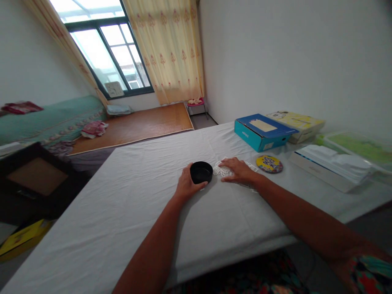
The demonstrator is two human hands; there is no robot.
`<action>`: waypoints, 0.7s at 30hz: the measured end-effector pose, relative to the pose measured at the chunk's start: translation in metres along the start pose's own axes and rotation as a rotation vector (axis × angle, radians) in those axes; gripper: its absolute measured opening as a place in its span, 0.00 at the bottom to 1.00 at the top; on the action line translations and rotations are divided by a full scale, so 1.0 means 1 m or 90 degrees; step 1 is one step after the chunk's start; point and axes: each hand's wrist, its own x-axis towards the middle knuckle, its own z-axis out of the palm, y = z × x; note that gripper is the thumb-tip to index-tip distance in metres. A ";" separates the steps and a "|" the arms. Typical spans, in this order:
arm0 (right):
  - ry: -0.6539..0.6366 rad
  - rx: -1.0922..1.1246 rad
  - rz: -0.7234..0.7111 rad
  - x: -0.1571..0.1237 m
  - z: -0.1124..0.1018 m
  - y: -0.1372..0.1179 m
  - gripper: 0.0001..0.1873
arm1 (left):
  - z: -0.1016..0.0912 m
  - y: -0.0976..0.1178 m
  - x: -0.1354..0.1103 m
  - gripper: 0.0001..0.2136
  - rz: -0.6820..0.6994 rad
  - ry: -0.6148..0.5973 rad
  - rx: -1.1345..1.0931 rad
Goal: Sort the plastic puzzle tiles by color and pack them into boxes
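A round black tin, its hollow side up, stands on the white tablecloth. My left hand is wrapped around its left and near side, the thumb along the near rim. To the right lies a loose spread of small white flat pieces, looking like outlined shapes; their exact kind is too small to tell. Over them rests my right hand, thumb and fingers apart, covering part of the pile. More white pieces show beyond and below that hand. A round yellow printed lid lies right of it.
At the table's right stand a blue box, a yellow box, a white box with tissues and a clear green-tinted container. The white tablecloth runs left. Behind is a low bed; a dark cabinet stands left.
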 end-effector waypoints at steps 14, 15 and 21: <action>0.150 0.152 -0.021 0.012 0.006 0.017 0.15 | -0.005 0.015 -0.001 0.41 -0.002 -0.068 0.063; 0.160 0.168 -0.010 0.012 0.006 0.019 0.15 | -0.005 0.015 -0.001 0.41 -0.002 -0.068 0.061; 0.212 0.210 0.052 0.023 -0.018 0.015 0.10 | -0.005 0.015 -0.001 0.41 -0.014 -0.067 0.056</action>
